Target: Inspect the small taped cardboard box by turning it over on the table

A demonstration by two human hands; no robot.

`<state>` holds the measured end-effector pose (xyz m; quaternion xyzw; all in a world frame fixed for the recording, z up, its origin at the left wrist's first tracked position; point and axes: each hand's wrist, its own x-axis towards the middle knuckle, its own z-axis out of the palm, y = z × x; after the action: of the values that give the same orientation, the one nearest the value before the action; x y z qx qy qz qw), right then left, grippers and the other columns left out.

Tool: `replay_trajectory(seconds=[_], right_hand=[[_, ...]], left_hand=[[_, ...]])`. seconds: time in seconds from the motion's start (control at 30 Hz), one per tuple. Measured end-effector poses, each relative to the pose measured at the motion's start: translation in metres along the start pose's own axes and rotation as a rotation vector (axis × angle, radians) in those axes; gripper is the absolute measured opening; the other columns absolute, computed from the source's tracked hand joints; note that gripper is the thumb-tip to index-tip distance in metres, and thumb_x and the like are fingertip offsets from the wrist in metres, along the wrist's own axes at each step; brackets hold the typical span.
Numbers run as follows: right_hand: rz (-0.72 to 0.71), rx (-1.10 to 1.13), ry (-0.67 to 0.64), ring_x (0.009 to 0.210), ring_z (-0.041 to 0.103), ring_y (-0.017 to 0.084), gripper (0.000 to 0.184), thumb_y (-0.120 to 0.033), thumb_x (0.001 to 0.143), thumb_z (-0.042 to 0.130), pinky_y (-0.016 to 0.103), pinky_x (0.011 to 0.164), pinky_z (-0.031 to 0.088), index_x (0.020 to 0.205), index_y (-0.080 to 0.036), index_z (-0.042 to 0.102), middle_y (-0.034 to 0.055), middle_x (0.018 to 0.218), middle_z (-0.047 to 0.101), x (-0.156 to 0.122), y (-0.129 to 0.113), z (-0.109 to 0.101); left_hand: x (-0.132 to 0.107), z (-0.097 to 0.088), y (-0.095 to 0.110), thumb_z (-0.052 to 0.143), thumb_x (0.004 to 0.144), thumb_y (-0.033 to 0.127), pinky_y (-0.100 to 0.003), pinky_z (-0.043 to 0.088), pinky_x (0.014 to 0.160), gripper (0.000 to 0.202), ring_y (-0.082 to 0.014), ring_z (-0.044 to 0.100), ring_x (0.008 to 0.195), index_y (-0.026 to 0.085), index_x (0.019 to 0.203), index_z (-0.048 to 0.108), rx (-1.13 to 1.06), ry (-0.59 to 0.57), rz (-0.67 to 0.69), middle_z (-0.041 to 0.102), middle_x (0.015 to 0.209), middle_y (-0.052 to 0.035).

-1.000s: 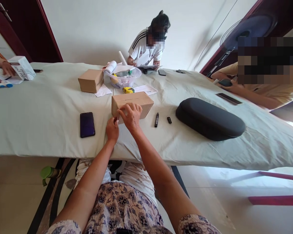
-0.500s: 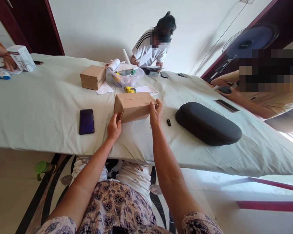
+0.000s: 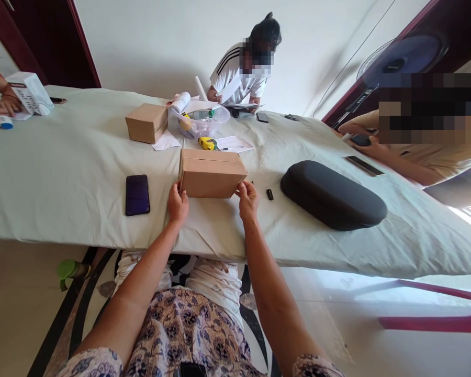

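Note:
A closed brown cardboard box [image 3: 212,178] is between my two hands over the cloth-covered table [image 3: 82,167]. My left hand [image 3: 178,204] grips its lower left corner, thumb towards me. At the lower right corner, my right hand [image 3: 248,200] pinches the box between thumb and fingers. The fingertips behind the box are partly hidden. To the left of my left hand lies a dark phone [image 3: 137,195]. A small black object [image 3: 269,194] lies to the right of my right hand.
A black hard case [image 3: 333,196] lies on the right. Behind my box are a yellow tape measure [image 3: 207,143], a sheet of paper [image 3: 235,143], a clear plastic basin [image 3: 204,125] and another cardboard box [image 3: 147,123]. One person [image 3: 235,73] sits opposite; others are at both sides.
The box has turned to face me more squarely, and its right end has come down. My right hand has shifted lower, to the box's bottom right corner.

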<state>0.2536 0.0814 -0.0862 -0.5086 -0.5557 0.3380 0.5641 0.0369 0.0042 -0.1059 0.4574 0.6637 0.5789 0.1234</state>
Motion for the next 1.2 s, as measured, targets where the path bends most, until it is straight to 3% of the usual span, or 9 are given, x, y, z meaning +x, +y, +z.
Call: replay_trajectory(seconds=[0.13,0.3,0.83,1.2], right_hand=[[0.016,-0.106,-0.014,0.082,0.062,0.021,0.027,-0.044,0.079,0.051,0.033,0.072,0.05,0.09,-0.021,0.061,0.005,0.086,0.068,-0.011,0.009,-0.007],[-0.03,-0.184,-0.029,0.079,0.059,0.02,0.018,-0.036,0.076,0.049,0.034,0.078,0.048,0.084,-0.022,0.058,0.0039,0.081,0.067,-0.022,0.002,-0.007],[-0.13,-0.425,-0.129,0.074,0.05,0.02,0.011,-0.021,0.068,0.044,0.034,0.072,0.041,0.078,-0.025,0.044,0.0036,0.079,0.059,-0.028,0.003,0.0],[-0.112,-0.513,-0.142,0.072,0.05,0.021,0.012,-0.018,0.07,0.043,0.032,0.067,0.037,0.078,-0.025,0.049,0.0045,0.076,0.061,-0.03,0.004,0.0]], left_hand=[[0.001,-0.002,0.001,0.055,0.089,0.019,-0.045,0.052,0.102,0.032,-0.0286,0.067,0.114,0.02,0.121,0.057,0.006,0.01,-0.022,0.07,0.12,-0.0136],[0.002,-0.004,0.002,0.055,0.088,0.019,-0.046,0.05,0.104,0.035,-0.0299,0.065,0.119,0.02,0.123,0.056,0.018,0.02,-0.048,0.069,0.124,-0.0144],[0.005,-0.007,-0.004,0.062,0.087,0.023,-0.046,0.047,0.111,0.05,-0.0305,0.061,0.129,0.018,0.136,0.051,0.03,0.003,-0.011,0.064,0.136,-0.0178],[0.007,-0.009,-0.005,0.064,0.087,0.024,-0.046,0.047,0.111,0.049,-0.0297,0.06,0.13,0.019,0.134,0.052,0.042,-0.002,0.008,0.065,0.135,-0.0165]])
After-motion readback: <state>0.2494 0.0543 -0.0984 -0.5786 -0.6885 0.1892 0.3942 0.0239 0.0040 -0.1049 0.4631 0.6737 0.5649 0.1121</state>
